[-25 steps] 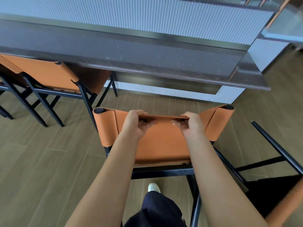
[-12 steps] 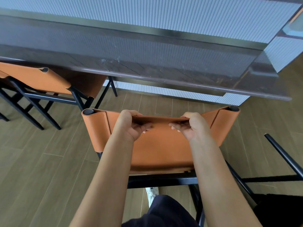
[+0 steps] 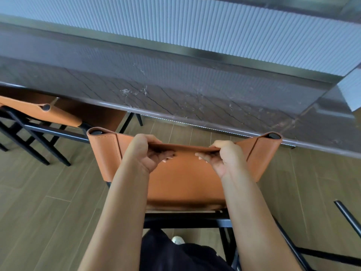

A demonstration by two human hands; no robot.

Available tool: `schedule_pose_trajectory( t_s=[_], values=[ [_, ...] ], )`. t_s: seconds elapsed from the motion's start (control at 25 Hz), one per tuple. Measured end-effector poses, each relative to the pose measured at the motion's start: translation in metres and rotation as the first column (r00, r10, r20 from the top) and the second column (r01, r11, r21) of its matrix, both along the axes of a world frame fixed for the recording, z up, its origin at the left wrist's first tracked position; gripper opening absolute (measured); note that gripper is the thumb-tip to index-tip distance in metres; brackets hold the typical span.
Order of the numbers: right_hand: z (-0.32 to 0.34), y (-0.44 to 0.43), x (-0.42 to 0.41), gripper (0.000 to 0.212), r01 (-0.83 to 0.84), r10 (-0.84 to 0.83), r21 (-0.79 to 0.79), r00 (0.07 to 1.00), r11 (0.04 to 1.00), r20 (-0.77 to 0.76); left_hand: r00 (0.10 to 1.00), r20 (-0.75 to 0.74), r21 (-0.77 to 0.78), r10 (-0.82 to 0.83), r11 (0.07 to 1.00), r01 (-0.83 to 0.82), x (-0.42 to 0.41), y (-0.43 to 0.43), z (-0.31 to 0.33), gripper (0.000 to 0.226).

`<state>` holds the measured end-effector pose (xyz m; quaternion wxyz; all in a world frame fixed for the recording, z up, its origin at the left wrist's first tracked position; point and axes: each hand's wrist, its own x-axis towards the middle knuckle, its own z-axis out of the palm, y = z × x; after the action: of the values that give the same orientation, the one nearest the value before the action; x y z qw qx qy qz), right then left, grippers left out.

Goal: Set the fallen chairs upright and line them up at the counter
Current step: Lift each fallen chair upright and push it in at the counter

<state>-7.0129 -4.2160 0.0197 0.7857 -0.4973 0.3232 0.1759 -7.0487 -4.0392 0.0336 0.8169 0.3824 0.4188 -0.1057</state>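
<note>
Orange chair backrest (image 3: 183, 178) top edge sits pinched under both hands' fingers (image 3: 166, 154).

A single head-worn camera looks forward and steeply down, close above the chair back (image 3: 185, 173). The counter (image 3: 175, 90) edge crosses mid-frame, with the floor (image 3: 39, 212) below.

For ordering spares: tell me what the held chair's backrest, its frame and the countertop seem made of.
The backrest looks like orange leather or faux leather, smooth and matte, with stitched seams beside the posts. The frame seems to be black-painted metal tube, matte. The countertop appears to be polished dark stone, perhaps marble: pale veins, glossy reflections.
</note>
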Motion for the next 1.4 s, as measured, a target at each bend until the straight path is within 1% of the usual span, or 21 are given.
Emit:
schedule_pose_trajectory(
  t_s=[0.16, 0.28, 0.32, 0.4, 0.52, 0.64, 0.8, 0.92, 1.04, 1.24, 1.4],
  values=[
    [-0.003, 0.022, 0.046, 0.018, 0.109, -0.115, 0.095, 0.991, 0.99, 0.064, 0.992, 0.08, 0.003, 0.102, 0.995, -0.102, 0.058, 0.017, 0.001, 0.017],
    [-0.013, 0.05, 0.076, 0.016, 0.197, -0.205, 0.096, 0.976, 0.976, 0.076, 0.986, 0.077, 0.019, 0.149, 0.988, -0.151, 0.102, 0.039, -0.007, 0.018],
    [-0.02, 0.059, 0.084, 0.021, 0.215, -0.223, 0.101, 0.971, 0.972, 0.082, 0.986, 0.069, 0.031, 0.154, 0.987, -0.157, 0.115, 0.047, -0.013, 0.018],
    [-0.035, 0.076, 0.096, 0.029, 0.251, -0.258, 0.098, 0.964, 0.963, 0.063, 0.983, 0.053, 0.07, 0.174, 0.982, -0.178, 0.135, 0.063, -0.031, 0.017],
    [-0.058, 0.098, 0.109, 0.034, 0.228, -0.228, 0.087, 0.974, 0.97, -0.01, 0.98, 0.02, 0.094, 0.198, 0.975, -0.199, 0.152, 0.081, -0.063, 0.019],
    [-0.085, 0.111, 0.118, 0.04, 0.221, -0.217, 0.042, 0.972, 0.974, -0.089, 0.981, -0.07, 0.097, 0.179, 0.98, -0.172, 0.159, 0.099, -0.1, 0.021],
    [-0.102, 0.113, 0.124, 0.042, 0.21, -0.208, -0.001, 0.968, 0.978, -0.137, 0.987, -0.101, 0.098, 0.126, 0.988, -0.116, 0.162, 0.112, -0.124, 0.02],
    [-0.106, 0.116, 0.124, 0.045, 0.246, -0.239, 0.036, 0.962, 0.969, -0.129, 0.991, -0.082, 0.078, 0.105, 0.992, -0.099, 0.166, 0.12, -0.124, 0.019],
    [-0.107, 0.123, 0.124, 0.043, 0.247, -0.24, 0.052, 0.964, 0.968, -0.116, 0.994, -0.068, 0.055, 0.086, 0.995, -0.082, 0.168, 0.127, -0.123, 0.022],
    [-0.108, 0.135, 0.125, 0.034, 0.3, -0.286, 0.079, 0.946, 0.951, -0.152, 0.999, -0.031, 0.077, 0.018, 0.997, -0.016, 0.173, 0.141, -0.127, 0.03],
    [-0.112, 0.138, 0.122, 0.031, 0.306, -0.291, 0.079, 0.943, 0.949, -0.159, 0.999, -0.047, 0.098, 0.002, 0.995, 0.003, 0.17, 0.146, -0.131, 0.022]
  ],
)
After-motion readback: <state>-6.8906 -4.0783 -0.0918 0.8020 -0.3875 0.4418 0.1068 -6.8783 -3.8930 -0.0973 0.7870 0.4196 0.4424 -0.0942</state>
